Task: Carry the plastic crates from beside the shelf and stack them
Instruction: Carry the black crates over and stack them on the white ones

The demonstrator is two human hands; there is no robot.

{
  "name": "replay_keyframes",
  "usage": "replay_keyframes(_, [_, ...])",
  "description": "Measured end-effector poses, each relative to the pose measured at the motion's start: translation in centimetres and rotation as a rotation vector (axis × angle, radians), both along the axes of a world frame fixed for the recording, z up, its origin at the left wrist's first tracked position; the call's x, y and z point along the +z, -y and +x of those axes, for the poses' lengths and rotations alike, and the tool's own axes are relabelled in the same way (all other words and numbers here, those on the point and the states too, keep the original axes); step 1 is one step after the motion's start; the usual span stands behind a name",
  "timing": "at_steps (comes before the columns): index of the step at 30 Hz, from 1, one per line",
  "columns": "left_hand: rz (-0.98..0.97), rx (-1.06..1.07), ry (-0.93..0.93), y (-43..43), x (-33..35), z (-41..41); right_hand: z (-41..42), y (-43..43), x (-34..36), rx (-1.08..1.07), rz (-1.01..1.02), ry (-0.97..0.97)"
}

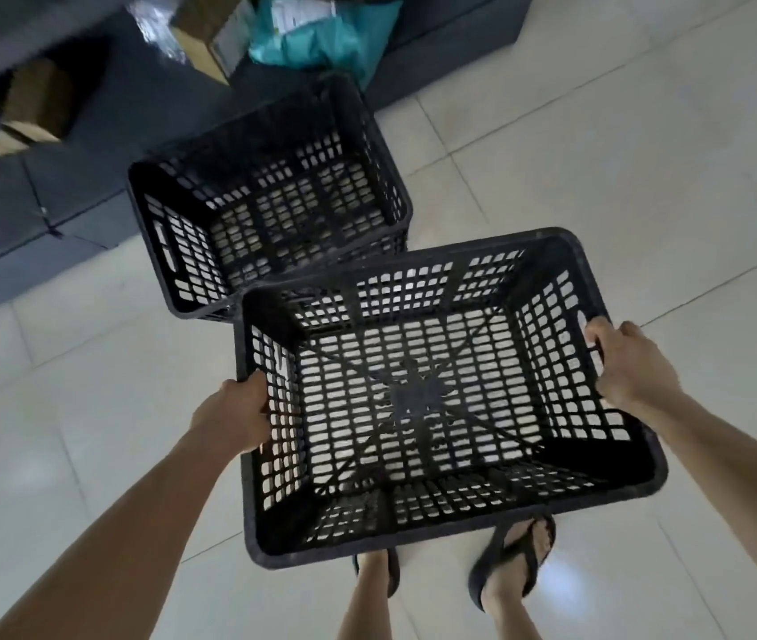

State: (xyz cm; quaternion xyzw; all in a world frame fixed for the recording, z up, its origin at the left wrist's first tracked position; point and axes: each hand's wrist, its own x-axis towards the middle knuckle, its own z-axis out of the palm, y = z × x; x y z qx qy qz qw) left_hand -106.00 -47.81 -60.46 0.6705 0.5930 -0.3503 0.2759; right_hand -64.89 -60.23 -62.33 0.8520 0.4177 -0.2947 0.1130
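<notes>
Landmark for all positions: the floor crate [270, 196], a black lattice plastic crate standing on the pale tiled floor [598, 177].

Far left of the floor crate: dark shelf unit [67, 191] with cardboard boxes [34, 103] on it, blurred. Behind the floor crate, a teal plastic bag [321, 39]. The floor crate looks to sit nested on another crate beneath it; a second rim line shows at its near edge, but the count cannot be told.

Left hand [235, 415]: below and near side of the floor crate, fingers clenched over the left rim of the carried crate [436, 394], fingertips hidden inside the wall.

Carried crate: held in the air, open side up, empty, on the near-right side of the floor crate. Its far-left corner overlaps the floor crate's near-right corner in view; contact or clearance cannot be told. Feet in dark sandals [512, 561] show under its near edge.

Right hand [626, 362]: right of the floor crate, well nearer the camera, fingers curled over the carried crate's right rim, grasping it.

Key relation: the target lies forward and to the left of both hands. The two crates' long axes run nearly parallel, with the carried one slightly rotated. The left hand is nearer the floor crate.

Judgement: carry step nearly done; the next move likely needs a forward-left shift, a small twist to square the rims, then lowering.
</notes>
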Motion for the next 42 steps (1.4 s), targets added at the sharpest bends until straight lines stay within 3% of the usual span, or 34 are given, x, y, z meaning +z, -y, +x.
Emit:
replay_keyframes(11, [0.146,-0.079,0.002,-2.4,25.2,19.1,17.3,-0.7,23.1,-0.024,0.097,0.043])
replay_keyframes(19, [0.163,-0.141,0.022,-10.3,37.7,36.8,36.0,-8.3,32.7,0.013,0.119,0.104])
replay_keyframes(29, [0.061,-0.185,0.129,-27.3,45.1,59.9,59.7,-22.8,40.9,-0.016,0.113,0.162])
replay_keyframes(35, [0.148,-0.070,0.248,-39.0,47.2,73.6,74.0,-35.0,44.1,-0.011,0.106,0.186])
replay_keyframes(42, [0.340,-0.046,0.197,-53.6,49.6,86.8,88.3,-53.9,47.6,0.104,0.176,0.162])
